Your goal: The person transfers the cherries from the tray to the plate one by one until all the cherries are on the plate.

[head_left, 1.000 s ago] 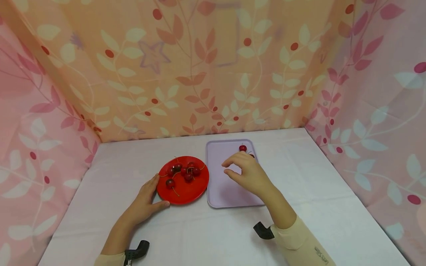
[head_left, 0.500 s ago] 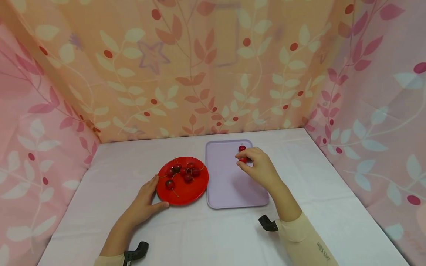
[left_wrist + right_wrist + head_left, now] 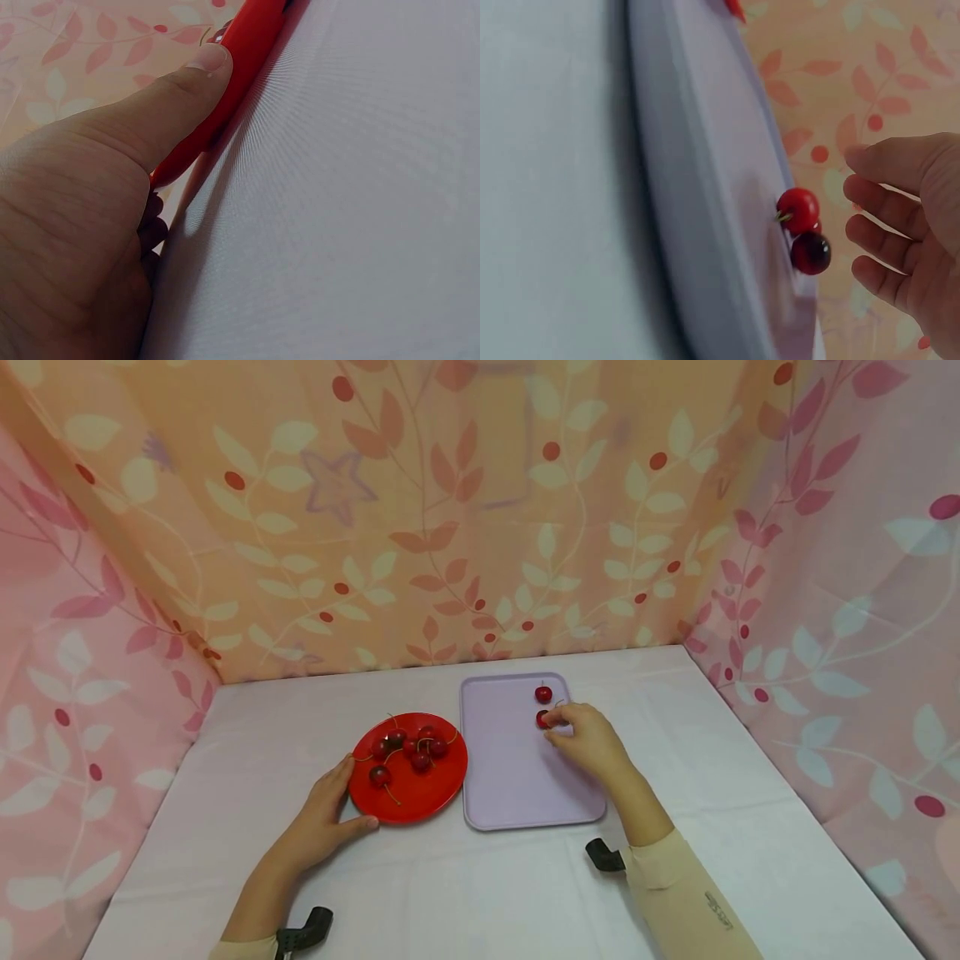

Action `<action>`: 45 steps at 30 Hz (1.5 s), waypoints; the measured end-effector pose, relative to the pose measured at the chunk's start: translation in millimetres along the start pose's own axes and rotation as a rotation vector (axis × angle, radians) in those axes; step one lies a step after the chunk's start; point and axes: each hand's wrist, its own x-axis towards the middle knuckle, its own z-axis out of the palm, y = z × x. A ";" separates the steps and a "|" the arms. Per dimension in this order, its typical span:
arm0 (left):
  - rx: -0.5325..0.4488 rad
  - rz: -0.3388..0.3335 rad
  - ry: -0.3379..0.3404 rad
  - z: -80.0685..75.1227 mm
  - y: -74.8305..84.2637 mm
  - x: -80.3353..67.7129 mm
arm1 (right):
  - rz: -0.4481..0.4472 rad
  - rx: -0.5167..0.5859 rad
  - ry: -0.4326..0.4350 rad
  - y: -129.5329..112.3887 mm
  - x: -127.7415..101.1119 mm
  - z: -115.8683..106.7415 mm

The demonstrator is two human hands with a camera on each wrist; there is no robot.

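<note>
Glossy, smooth cherries (image 3: 802, 210) lie on a matt lilac plastic tray (image 3: 510, 777), the red plate (image 3: 420, 789) shines like smooth plastic, and finely woven white cloth (image 3: 360, 225) covers the bench.

Staged booth – floral fabric walls (image 3: 480, 527)

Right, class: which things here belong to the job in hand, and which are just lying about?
In the job: right hand, cherries on the tray, lilac tray, red plate of cherries, left hand steadying it.
Lying about: white tablecloth, leaf-patterned curtains.
</note>
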 end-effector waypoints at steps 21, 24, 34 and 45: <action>-0.001 -0.009 -0.007 -2.1 4.4 2.1 | 0.032 -0.087 -0.070 29.7 -3.2 15.4; 0.000 -0.011 -0.009 -1.7 4.1 2.0 | 0.020 -0.095 -0.066 33.0 -2.9 17.7; 0.001 -0.007 -0.009 -1.1 2.7 1.0 | -0.029 -0.144 -0.010 36.1 -2.0 23.4; 0.006 -0.007 -0.010 -0.4 1.0 0.3 | -0.001 -0.162 0.010 35.0 -1.8 25.3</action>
